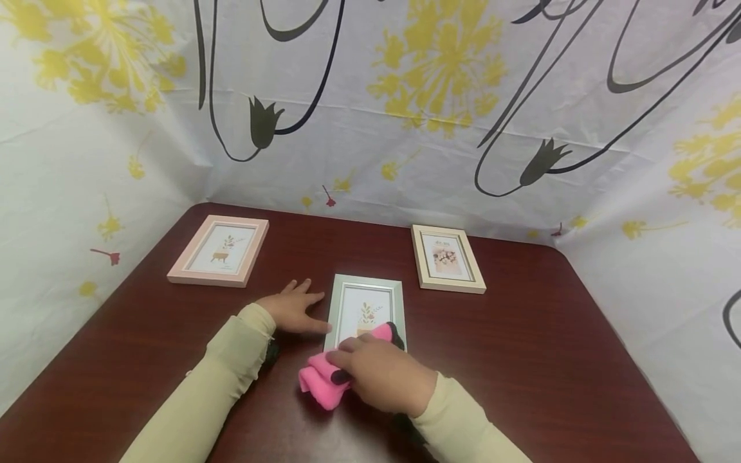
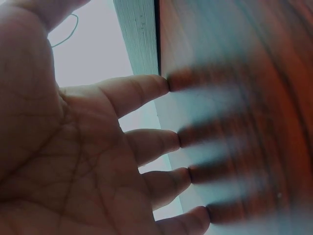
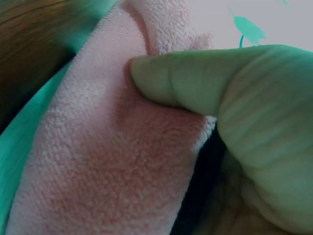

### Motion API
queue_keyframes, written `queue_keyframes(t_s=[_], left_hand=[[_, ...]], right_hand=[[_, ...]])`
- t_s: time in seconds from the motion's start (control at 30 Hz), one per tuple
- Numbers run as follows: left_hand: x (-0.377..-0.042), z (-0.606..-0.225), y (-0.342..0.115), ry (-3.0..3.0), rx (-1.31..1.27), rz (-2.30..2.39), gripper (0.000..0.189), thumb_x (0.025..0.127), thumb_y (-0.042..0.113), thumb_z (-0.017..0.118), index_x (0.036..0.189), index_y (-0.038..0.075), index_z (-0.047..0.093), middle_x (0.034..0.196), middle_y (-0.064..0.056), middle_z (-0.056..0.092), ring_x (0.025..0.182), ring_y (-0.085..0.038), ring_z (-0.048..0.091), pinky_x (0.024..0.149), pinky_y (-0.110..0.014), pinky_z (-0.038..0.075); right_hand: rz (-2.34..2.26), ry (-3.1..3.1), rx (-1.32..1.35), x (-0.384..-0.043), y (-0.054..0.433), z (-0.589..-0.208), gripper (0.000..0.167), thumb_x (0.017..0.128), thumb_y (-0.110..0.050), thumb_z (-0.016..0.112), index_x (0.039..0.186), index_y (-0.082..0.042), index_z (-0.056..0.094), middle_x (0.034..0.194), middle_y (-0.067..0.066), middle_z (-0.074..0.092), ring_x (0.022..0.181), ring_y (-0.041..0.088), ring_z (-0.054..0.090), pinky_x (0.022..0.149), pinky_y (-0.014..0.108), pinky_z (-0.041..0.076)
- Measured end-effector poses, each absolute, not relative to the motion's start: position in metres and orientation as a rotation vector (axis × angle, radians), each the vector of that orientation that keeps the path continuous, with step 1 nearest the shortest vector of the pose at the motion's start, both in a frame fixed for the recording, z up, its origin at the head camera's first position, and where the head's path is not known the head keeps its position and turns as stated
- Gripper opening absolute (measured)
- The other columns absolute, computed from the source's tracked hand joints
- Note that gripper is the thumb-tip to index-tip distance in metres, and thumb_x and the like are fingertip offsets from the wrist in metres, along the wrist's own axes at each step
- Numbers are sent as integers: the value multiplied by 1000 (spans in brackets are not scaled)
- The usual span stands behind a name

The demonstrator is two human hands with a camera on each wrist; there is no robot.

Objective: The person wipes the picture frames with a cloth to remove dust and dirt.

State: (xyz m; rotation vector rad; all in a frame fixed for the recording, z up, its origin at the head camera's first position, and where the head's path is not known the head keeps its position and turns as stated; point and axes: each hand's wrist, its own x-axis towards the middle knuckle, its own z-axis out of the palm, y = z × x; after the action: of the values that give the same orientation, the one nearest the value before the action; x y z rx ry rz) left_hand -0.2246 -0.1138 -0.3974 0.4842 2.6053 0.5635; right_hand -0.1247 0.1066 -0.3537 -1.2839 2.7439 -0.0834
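A pale green picture frame (image 1: 338,302) lies face up on the table, showing a potted-plant print. My right hand (image 1: 388,374) grips a fluffy pink cloth (image 1: 324,381) with dark patches and holds it against the frame's lower part, which it covers. In the right wrist view the thumb presses into the cloth (image 3: 93,142). My left hand (image 1: 294,311) lies to the left of the frame with fingers spread, its thumb at the frame's left edge. The left wrist view shows this hand's fingertips on the wood, close to the green frame's side (image 2: 139,29).
On the dark red-brown table (image 1: 521,360), a pink picture frame (image 1: 208,278) lies at the back left and a cream one (image 1: 454,284) at the back right. A white cloth backdrop (image 1: 347,148) with yellow flowers and dark stems surrounds the table's back and sides.
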Motion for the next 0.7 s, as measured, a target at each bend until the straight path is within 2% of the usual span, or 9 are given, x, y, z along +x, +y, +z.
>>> queue_keyframes(t_s=[0.13,0.27,0.37,0.5,0.63,0.7], left_hand=[[-225,-398,-115,2604,490,563,90,84,64,64,153,10,40,161,-27,16,145,-52,8,111,-66,19],[-225,-398,-116,2601,493,578,90,85,64,64,153,10,40,161,-27,15,145,-52,7,112,-65,18],[-224,-398,-116,2600,491,583,90,85,63,64,153,9,40,161,-27,15,145,-52,8,112,-66,18],[-224,-397,-116,2599,492,581,90,85,63,65,153,9,40,161,-27,15,145,-52,8,111,-66,18],[-223,-398,-116,2591,505,602,86,86,61,65,152,11,41,161,-28,14,145,-53,6,111,-68,16],[-223,-399,-115,2590,510,615,83,87,59,65,152,12,43,160,-28,14,145,-53,6,111,-68,16]], right_hand=[[-139,2714,-1216,-127,112,-352,40,88,-9,72,126,-21,70,113,-3,67,103,14,62,88,27,51],[-176,2709,-1123,-132,122,-348,33,85,-8,75,117,-20,75,96,-5,66,82,9,61,77,25,53],[-143,2716,-1117,-133,123,-348,33,84,-9,76,116,-20,75,91,-4,65,75,10,59,72,25,52],[-191,2676,-1137,-133,122,-348,36,87,-7,72,120,-21,74,103,-5,68,88,10,63,79,24,52],[-403,2681,-1126,-147,144,-342,28,89,-7,72,114,-19,75,102,-9,68,94,6,62,85,28,52],[-501,2745,-1059,-157,167,-336,21,87,-7,74,106,-17,74,93,-10,66,87,6,60,81,30,52]])
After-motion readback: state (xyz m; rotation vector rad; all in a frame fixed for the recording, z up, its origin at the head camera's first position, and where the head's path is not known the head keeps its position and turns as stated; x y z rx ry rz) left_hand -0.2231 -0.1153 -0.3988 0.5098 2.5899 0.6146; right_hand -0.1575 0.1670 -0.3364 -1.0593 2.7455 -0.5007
